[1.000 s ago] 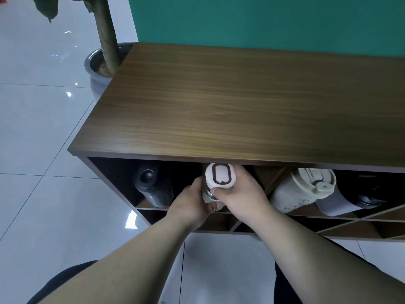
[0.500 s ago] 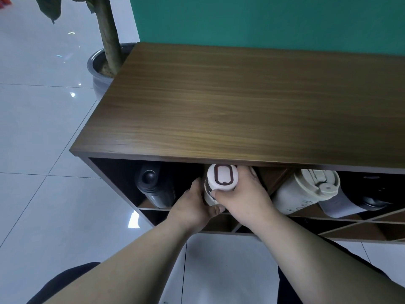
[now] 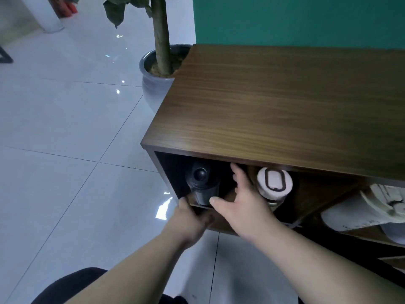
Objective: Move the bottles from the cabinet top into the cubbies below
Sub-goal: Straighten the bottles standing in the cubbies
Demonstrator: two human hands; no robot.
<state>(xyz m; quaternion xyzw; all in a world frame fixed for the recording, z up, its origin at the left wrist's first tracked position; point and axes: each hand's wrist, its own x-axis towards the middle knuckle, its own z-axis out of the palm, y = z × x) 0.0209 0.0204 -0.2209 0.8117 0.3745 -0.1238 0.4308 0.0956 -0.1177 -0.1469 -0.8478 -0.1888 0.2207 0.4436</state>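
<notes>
A white bottle with a brown loop on its cap point(image 3: 274, 183) lies in a cubby under the wooden cabinet top point(image 3: 274, 110). In the cubby to its left lies a black bottle point(image 3: 202, 183). My right hand point(image 3: 243, 202) is between the two bottles, fingers spread, holding nothing, thumb near the black bottle's base. My left hand point(image 3: 189, 218) rests with curled fingers on the shelf edge below the black bottle. A cream bottle point(image 3: 368, 209) lies in a cubby at the far right, and part of a grey one point(image 3: 394, 232) shows beneath it.
A potted plant in a grey pot point(image 3: 156, 77) stands at the cabinet's left rear corner. A green wall point(image 3: 295, 20) is behind the cabinet. Glossy white floor tiles point(image 3: 65, 139) stretch to the left. Diagonal dividers split the cubbies.
Both hands have let go of the white bottle, which now lies in its cubby. The hands shifted left toward the black bottle. My view swung left.
</notes>
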